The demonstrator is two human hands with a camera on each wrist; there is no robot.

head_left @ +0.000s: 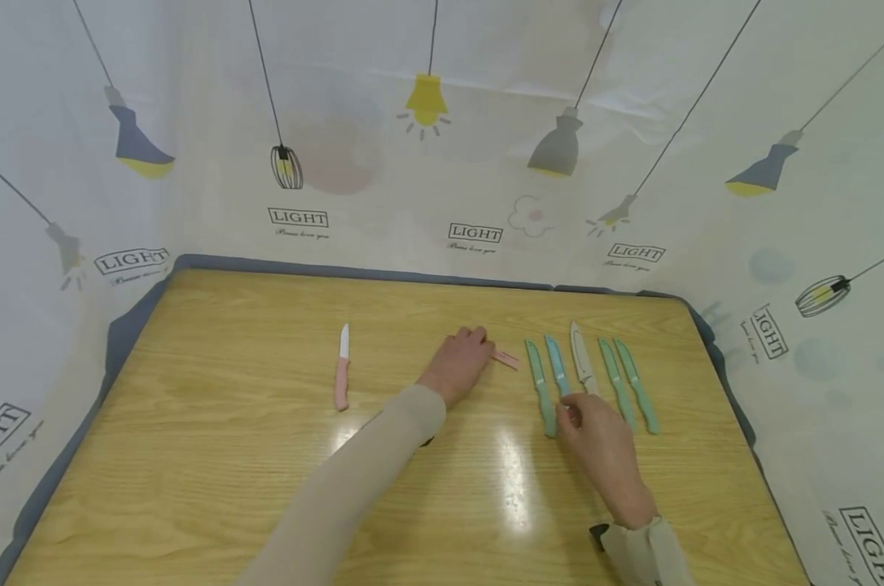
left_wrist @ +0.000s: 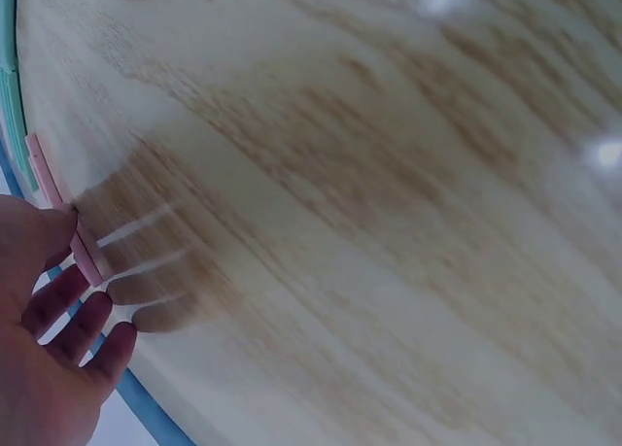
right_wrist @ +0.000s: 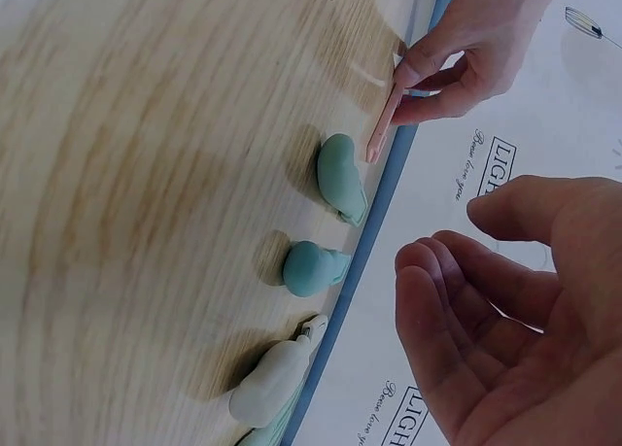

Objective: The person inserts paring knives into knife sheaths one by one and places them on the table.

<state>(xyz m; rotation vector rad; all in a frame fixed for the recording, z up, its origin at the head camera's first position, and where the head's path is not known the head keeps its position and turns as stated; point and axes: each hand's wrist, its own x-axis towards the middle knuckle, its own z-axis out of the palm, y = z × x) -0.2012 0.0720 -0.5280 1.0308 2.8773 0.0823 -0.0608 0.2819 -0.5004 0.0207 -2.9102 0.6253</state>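
In the head view, my left hand (head_left: 462, 362) is at the middle of the wooden table. It pinches a flat pink blade cover (left_wrist: 86, 244) between thumb and fingers, and the cover's free end points right. A small pink-handled knife (head_left: 342, 382) with a bare white blade lies to its left. My right hand (head_left: 605, 439) overlaps the handles of a blue knife (head_left: 557, 362) and a white knife (head_left: 581, 356) in the head view. Its fingers are loosely bent, with a gap to the thumb and nothing between them in the right wrist view (right_wrist: 525, 310).
Left of the blue knife lies a green knife (head_left: 540, 387). Two more green knives, one nearer (head_left: 618, 382) and one farther right (head_left: 638, 389), lie right of the white one, blades away from me. Light-printed cloth (head_left: 383, 195) surrounds the wooden table (head_left: 215, 423).
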